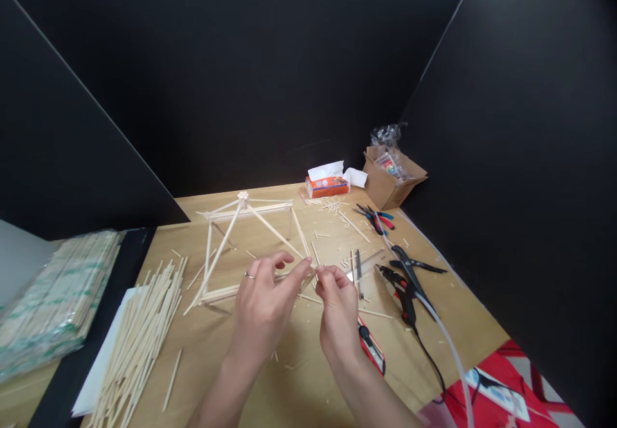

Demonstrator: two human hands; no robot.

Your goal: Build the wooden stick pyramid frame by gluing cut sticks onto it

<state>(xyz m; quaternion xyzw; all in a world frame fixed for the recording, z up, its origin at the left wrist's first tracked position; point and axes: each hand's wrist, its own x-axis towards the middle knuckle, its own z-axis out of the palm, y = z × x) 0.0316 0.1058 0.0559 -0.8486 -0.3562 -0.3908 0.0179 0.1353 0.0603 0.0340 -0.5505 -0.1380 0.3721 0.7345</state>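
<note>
A house-shaped frame of pale wooden sticks (224,241) stands on the table, with sloping sticks that meet at a bundled joint on top. My left hand (265,296) arches over its near right part. The thumb tip touches the corner there, while the curved fingers stay apart from the thumb. At that same corner my right hand (340,309) pinches the frame between thumb and forefinger. The fingertips partly hide the joint, so any small piece there cannot be made out. Under my right wrist lies a red utility knife (371,346).
Loose sticks (139,344) lie in a pile on the left, near a wrapped bundle (62,293). To the right are a glue gun (402,293), pliers (373,219), black-handled cutters (409,267) and a ruler (373,261). Behind stand a tissue pack (328,187) and cardboard box (385,187).
</note>
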